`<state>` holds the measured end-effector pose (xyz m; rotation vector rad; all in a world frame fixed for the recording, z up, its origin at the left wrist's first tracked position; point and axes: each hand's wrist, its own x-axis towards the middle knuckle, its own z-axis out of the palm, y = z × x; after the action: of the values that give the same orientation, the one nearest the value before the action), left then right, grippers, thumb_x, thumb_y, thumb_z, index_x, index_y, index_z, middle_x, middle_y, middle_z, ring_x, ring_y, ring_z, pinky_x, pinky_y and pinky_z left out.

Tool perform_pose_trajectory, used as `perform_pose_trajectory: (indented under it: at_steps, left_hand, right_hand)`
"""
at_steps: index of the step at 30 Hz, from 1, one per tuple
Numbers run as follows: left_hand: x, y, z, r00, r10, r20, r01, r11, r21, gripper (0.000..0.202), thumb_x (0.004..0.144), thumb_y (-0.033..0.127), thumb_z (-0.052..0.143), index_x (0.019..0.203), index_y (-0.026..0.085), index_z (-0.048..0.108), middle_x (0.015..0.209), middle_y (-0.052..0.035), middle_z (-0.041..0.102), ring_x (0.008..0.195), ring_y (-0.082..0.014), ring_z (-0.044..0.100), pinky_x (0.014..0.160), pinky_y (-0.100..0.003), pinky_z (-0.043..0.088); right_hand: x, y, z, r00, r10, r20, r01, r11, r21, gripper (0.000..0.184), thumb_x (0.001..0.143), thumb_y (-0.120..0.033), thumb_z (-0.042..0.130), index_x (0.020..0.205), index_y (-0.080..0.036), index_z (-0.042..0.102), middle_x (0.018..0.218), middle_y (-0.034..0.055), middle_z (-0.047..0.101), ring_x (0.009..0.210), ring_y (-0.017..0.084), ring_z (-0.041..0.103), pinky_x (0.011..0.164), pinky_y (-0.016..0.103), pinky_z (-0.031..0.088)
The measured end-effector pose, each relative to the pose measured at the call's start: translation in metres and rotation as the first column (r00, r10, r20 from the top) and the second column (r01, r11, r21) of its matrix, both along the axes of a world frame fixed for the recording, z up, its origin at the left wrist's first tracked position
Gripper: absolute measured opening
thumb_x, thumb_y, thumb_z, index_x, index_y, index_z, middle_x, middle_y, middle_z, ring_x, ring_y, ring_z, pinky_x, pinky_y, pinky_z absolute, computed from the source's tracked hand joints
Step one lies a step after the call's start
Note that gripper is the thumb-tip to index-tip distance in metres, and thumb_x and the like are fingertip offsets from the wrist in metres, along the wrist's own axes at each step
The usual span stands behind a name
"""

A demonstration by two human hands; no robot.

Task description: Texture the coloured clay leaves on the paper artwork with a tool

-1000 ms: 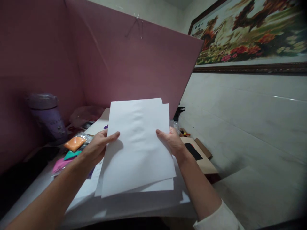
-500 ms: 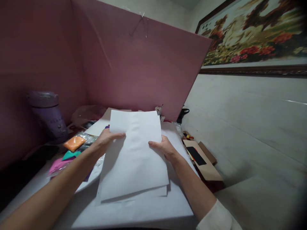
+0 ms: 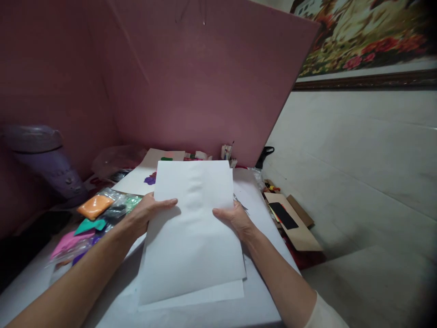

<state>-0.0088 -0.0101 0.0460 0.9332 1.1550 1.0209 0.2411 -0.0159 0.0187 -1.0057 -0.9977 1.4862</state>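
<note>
White sheets of paper (image 3: 193, 246), layered and slightly out of line, lie in both my hands above the white-covered table (image 3: 262, 282). My left hand (image 3: 152, 210) grips the left edge, thumb flat on top and fingers hidden beneath. On the opposite edge, my right hand (image 3: 235, 217) holds the sheets the same way. Shallow wrinkles run down the upper middle of the top sheet. Behind them lies a cream sheet (image 3: 136, 180) bearing a purple patch (image 3: 150, 178) and a green one. Part of a pointed metal object (image 3: 241, 203) shows beside my right hand.
Plastic packets in orange (image 3: 95, 206), teal (image 3: 90, 225) and pink (image 3: 72, 243) lie at left, near a purple bottle (image 3: 51, 164). A small holder with brushes (image 3: 226, 151) stands at the back before a pink panel (image 3: 201, 86). An open cardboard box (image 3: 303, 234) sits at right.
The camera view has tilted down and shifted. My hands and the paper have drawn slightly nearer, uncovering the colour patches behind and the metal object at right. Both hands keep their grip.
</note>
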Motion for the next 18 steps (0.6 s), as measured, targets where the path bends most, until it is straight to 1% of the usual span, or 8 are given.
perform_pose_trajectory:
  at_steps: [3,7,9,11,13,15,17,18]
  left_hand:
    - [-0.001,-0.003,-0.001,0.997,-0.076,-0.017,0.076,0.997,-0.034,0.046,0.051,0.024,0.087,0.094,0.017,0.070,0.081,-0.0117,0.075,0.061,-0.0267,0.069,0.057,-0.034,0.056]
    - [-0.001,-0.003,-0.006,0.993,-0.016,-0.120,0.011,0.999,-0.040,0.048,0.050,0.022,0.085,0.093,0.013,0.067,0.072,-0.0092,0.074,0.056,-0.0254,0.067,0.052,-0.032,0.054]
    - [0.001,-0.004,-0.008,0.991,-0.004,-0.133,-0.001,0.999,-0.036,0.049,0.049,0.023,0.085,0.094,0.012,0.067,0.070,-0.0083,0.073,0.054,-0.0245,0.066,0.051,-0.031,0.053]
    - [0.003,-0.005,-0.007,0.990,0.008,-0.142,-0.011,1.000,-0.015,0.049,0.051,0.026,0.086,0.094,0.012,0.068,0.073,-0.0087,0.074,0.056,-0.0240,0.067,0.052,-0.030,0.053]
    - [0.003,-0.005,-0.002,0.984,0.056,-0.167,-0.045,0.996,0.072,0.047,0.056,0.031,0.086,0.095,0.012,0.069,0.077,-0.0092,0.074,0.059,-0.0227,0.068,0.050,-0.027,0.051]
    - [-0.004,0.000,0.006,0.970,0.147,-0.193,-0.107,0.973,0.204,0.046,0.060,0.032,0.085,0.099,0.013,0.070,0.079,-0.0091,0.074,0.062,-0.0212,0.069,0.048,-0.023,0.049]
    - [-0.022,0.015,0.016,0.940,0.245,-0.238,-0.158,0.929,0.336,0.045,0.065,0.030,0.083,0.104,0.013,0.070,0.079,-0.0088,0.074,0.065,-0.0198,0.069,0.051,-0.022,0.049]
    - [-0.034,0.025,0.021,0.917,0.276,-0.287,-0.144,0.902,0.408,0.039,0.070,0.030,0.079,0.104,0.011,0.070,0.083,-0.0098,0.074,0.067,-0.0193,0.069,0.054,-0.023,0.051]
  right_hand:
    - [0.000,0.000,0.002,0.999,-0.046,-0.014,0.046,0.999,-0.020,0.053,0.053,-0.026,0.088,0.101,-0.015,0.069,0.089,0.0079,0.076,0.077,0.025,0.071,0.077,0.039,0.056]
    - [0.003,0.000,0.001,1.000,-0.017,-0.006,0.016,0.996,-0.088,0.052,0.053,-0.027,0.088,0.100,-0.016,0.068,0.091,0.0083,0.076,0.074,0.024,0.070,0.072,0.038,0.056]
    - [0.005,-0.001,0.002,1.000,0.029,0.007,-0.028,0.995,-0.093,0.056,0.052,-0.026,0.088,0.103,-0.017,0.067,0.092,0.0081,0.076,0.076,0.025,0.071,0.071,0.038,0.056]
    - [0.007,-0.002,0.002,0.998,0.063,0.011,-0.062,0.995,-0.077,0.058,0.051,-0.023,0.088,0.104,-0.016,0.067,0.092,0.0085,0.076,0.077,0.026,0.071,0.073,0.039,0.057]
    - [0.010,0.000,0.001,0.999,0.038,0.000,-0.038,0.997,-0.065,0.055,0.051,-0.021,0.087,0.103,-0.016,0.068,0.091,0.0088,0.076,0.076,0.027,0.071,0.074,0.040,0.057]
    - [0.014,0.003,0.001,0.998,-0.043,-0.036,0.041,0.997,-0.062,0.050,0.052,-0.020,0.087,0.099,-0.016,0.069,0.089,0.0077,0.077,0.074,0.026,0.071,0.075,0.040,0.057]
    - [0.018,0.007,0.000,0.989,-0.109,-0.100,0.103,0.993,-0.059,0.048,0.054,-0.019,0.086,0.099,-0.017,0.069,0.089,0.0065,0.077,0.073,0.025,0.071,0.075,0.041,0.058]
    - [0.020,0.009,0.000,0.982,-0.130,-0.136,0.122,0.991,-0.060,0.049,0.055,-0.018,0.086,0.100,-0.018,0.068,0.089,0.0061,0.077,0.073,0.026,0.071,0.074,0.042,0.058]
